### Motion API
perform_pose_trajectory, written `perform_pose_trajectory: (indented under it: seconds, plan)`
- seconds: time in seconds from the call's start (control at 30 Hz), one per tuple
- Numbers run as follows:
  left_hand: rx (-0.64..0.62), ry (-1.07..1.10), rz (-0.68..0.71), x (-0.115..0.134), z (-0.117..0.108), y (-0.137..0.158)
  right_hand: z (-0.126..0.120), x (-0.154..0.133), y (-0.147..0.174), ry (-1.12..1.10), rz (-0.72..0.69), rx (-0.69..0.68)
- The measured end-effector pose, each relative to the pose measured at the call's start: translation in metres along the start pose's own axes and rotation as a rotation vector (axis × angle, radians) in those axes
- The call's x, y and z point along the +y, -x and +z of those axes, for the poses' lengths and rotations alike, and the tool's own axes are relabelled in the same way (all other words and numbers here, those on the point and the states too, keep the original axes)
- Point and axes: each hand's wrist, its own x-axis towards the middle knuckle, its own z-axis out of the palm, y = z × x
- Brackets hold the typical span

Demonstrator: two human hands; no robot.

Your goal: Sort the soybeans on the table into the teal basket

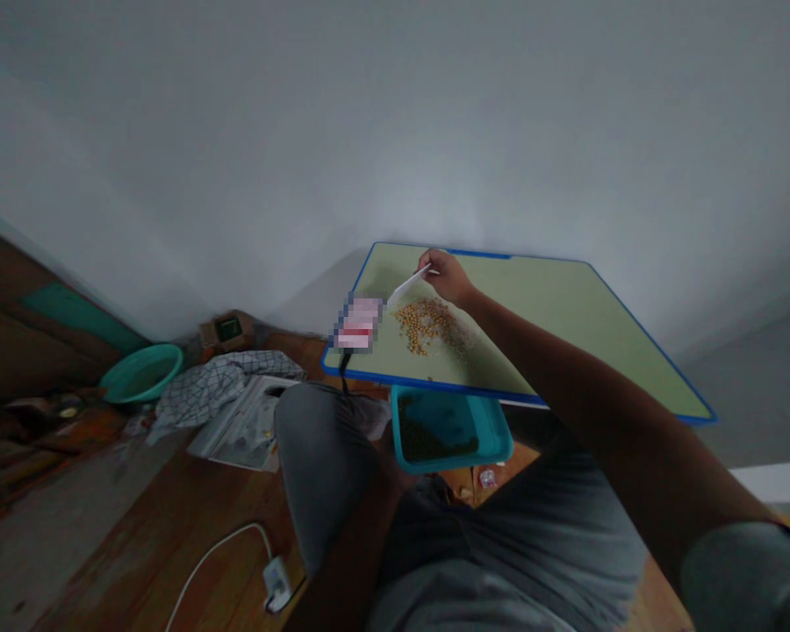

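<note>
My right hand pinches a thin, flat white strip above the far left part of a small table with a pale green top and blue rim. Just below that strip lies a spread of round yellow beans, with finer pale grains mixed in on its right. Down at my lap, my left hand grips the left side of a teal plastic tub, its fingers partly hidden. Small dark green grains cover part of the tub's bottom. The tub sits under the table's front edge.
A blurred-out pink item lies at the table's left edge, with a dark strap hanging down. On the floor to the left are a green basin, a checked cloth, a cardboard box and a power strip with its cord.
</note>
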Motion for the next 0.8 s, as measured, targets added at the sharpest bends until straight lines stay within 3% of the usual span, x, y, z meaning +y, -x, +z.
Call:
perform_pose_trajectory:
  seconds: [0.17,0.5,0.8]
  plan:
    - [-0.048,0.082,-0.014,-0.001,0.000,-0.001,0.002,-0.001,0.003,-0.060,0.011,0.008]
    - [0.060,0.154,-0.081,0.000,-0.002,-0.005,0.007,-0.012,-0.004,-0.027,-0.002,0.016]
    - [0.040,0.187,-0.092,0.002,0.001,-0.004,0.010,-0.023,-0.010,-0.039,-0.004,-0.024]
